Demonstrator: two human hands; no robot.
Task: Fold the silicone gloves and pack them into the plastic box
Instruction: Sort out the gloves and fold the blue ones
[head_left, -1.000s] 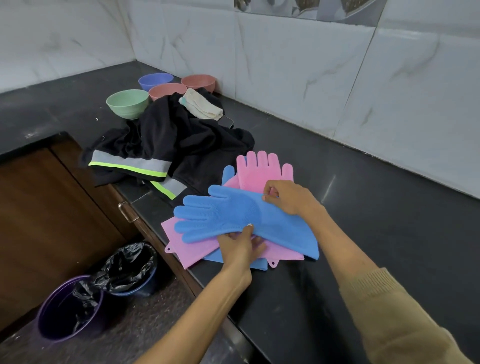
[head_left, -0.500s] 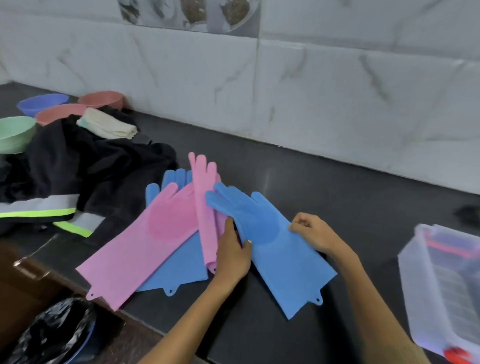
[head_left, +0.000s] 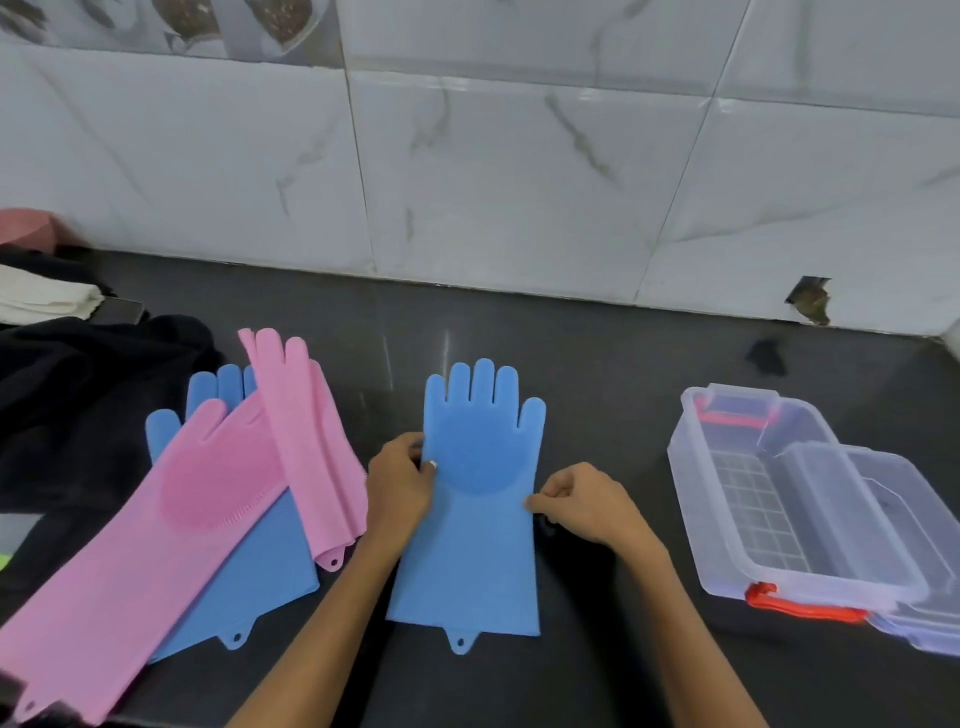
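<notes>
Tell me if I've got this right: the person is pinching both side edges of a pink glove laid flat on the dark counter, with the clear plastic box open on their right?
Nearly. The head view shows the glove pinched by the left hand and right hand is the blue glove, not a pink one. It lies flat on the dark counter, and the clear plastic box stands open on their right.

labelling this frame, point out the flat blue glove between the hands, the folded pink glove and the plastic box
flat blue glove (head_left: 470, 561), head view, cuff area
folded pink glove (head_left: 306, 431), head view, middle of folded strip
plastic box (head_left: 691, 499), head view, left wall
</notes>
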